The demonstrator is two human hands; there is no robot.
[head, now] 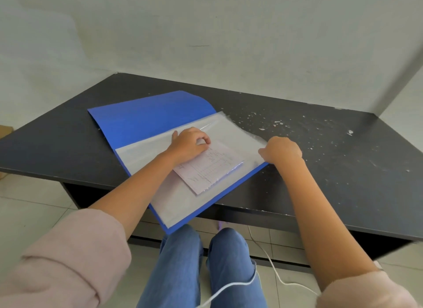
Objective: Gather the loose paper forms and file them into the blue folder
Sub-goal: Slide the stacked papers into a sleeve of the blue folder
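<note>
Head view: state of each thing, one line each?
blue folder: open flat on the desk, near corner overhanging the edge
clear sleeve: topmost page, holding the form
paper forms: part inside the sleeve
left hand: fingers curled, pressing on the form
right hand: gripping the sleeve's right edge
desk: speckled with white flakes

I sit in what looks like a bare office room: a dark desk [297,129] flecked with white chips fills mid-frame, a plain white wall [206,28] rises behind, pale floor tiles [34,207] lie lower left.
</note>
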